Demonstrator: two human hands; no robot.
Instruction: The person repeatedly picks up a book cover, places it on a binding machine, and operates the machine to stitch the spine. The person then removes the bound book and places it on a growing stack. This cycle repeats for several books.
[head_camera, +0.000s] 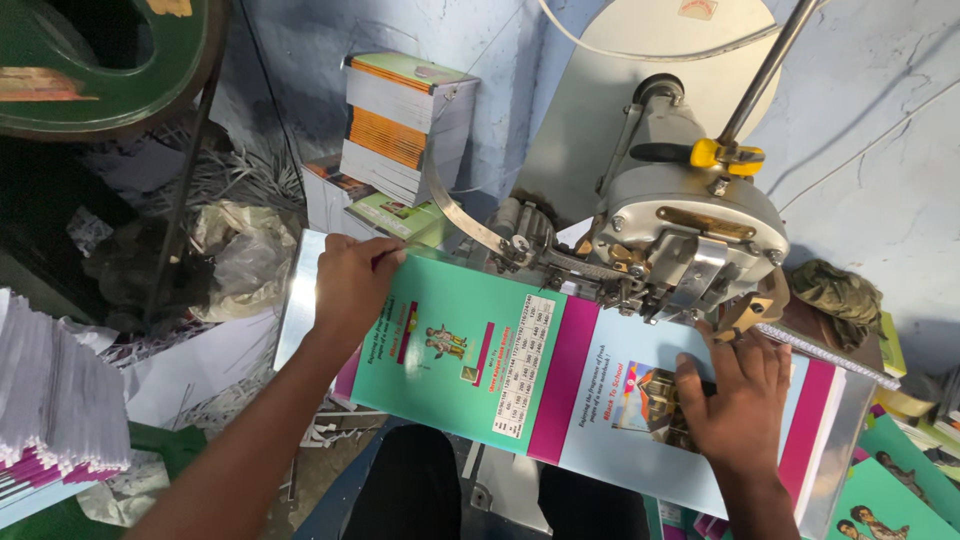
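the opened notebook cover (500, 360) lies flat across the saddle under the stitching machine head (690, 235) at 1 o'clock; the left hand (350, 285) presses its far corner at 10 o'clock with a flat, open grip, and the right hand (740, 395) lies spread on the near page at 4 o'clock, holding nothing. the right fingertips sit just beside the stitcher foot, so a slip could pinch them, and uneven pressure could skew the spine. count: one open cover, one machine head, two hands, one stack of finished notebooks (405, 125) at 11 o'clock.

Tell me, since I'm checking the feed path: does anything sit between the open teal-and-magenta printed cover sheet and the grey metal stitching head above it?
Nothing visible does. The teal-and-magenta printed cover sheet lies flat with its top edge already under the grey metal stitching head. The left hand and right hand press on the sheet's two halves, both clear of the head.
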